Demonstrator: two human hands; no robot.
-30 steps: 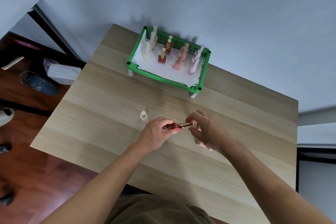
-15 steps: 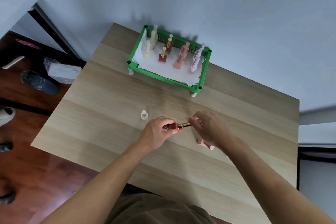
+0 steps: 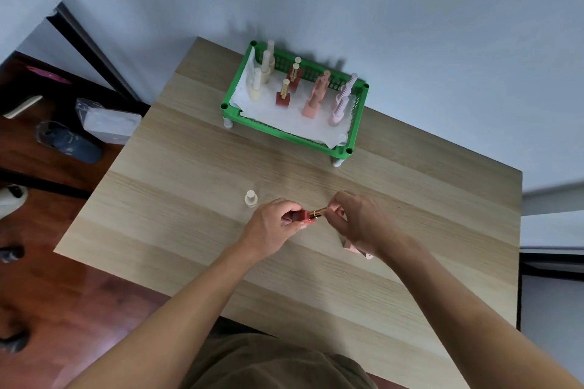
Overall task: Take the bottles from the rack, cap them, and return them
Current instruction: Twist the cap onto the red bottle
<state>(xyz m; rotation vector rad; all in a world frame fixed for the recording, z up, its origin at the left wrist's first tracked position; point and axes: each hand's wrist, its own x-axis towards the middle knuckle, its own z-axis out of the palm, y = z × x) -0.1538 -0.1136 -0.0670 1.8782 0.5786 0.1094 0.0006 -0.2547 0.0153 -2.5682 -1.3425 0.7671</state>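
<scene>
My left hand (image 3: 274,227) grips a small red bottle (image 3: 302,216) lying sideways above the table. My right hand (image 3: 360,221) pinches the gold cap (image 3: 318,212) that sits on the bottle's neck. A cream bottle (image 3: 251,199) without a cap stands upright on the table, left of my left hand. A pink bottle (image 3: 350,246) lies on the table, mostly hidden under my right wrist. The green rack (image 3: 284,133) stands at the table's back with several capped cream, red, pink and lilac bottles upright on a white liner.
The wooden table (image 3: 189,167) meets a grey wall at the back. Its left edge drops to a dark wood floor with a shoe (image 3: 68,142) and a plastic packet (image 3: 110,121).
The hands stay nearly in place on the red bottle and its gold cap; my right fingers have shifted slightly around the cap. The view has tilted a little.
</scene>
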